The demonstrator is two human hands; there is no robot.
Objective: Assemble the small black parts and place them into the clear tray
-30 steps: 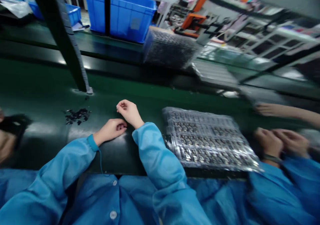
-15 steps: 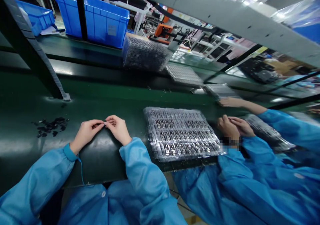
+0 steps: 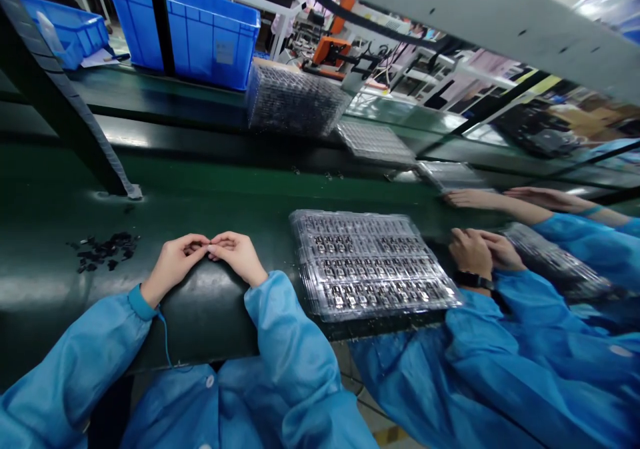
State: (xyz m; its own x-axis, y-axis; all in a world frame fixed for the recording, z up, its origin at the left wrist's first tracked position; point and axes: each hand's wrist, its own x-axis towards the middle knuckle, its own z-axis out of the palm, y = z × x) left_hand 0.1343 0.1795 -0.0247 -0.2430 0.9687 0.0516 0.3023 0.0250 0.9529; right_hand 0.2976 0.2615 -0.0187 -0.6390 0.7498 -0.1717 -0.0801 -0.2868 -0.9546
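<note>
Over the dark green bench (image 3: 200,329), my left hand (image 3: 176,261) and my right hand (image 3: 239,256) meet at the fingertips. Both are closed in a pinch, thumbs against forefingers; whatever lies between them is too small and covered to name. To the left of my left hand lies a loose heap of small black parts (image 3: 107,250). On my right, a stack of clear plastic trays (image 3: 375,266) carries rows of small metallic parts in its pockets. A blue cord runs from the cuff at my left wrist.
Co-workers' hands (image 3: 473,252) in blue sleeves are busy just right of the trays. A slanted dark post (image 3: 75,109) stands at the left. Behind are a large blue bin (image 3: 210,46), a tall stack of clear trays (image 3: 295,99) and a single tray (image 3: 375,142).
My hands stay fingertip to fingertip, with my right fingers curled slightly more. The view has shifted a little, and another co-worker's hand now reaches in at the far right.
</note>
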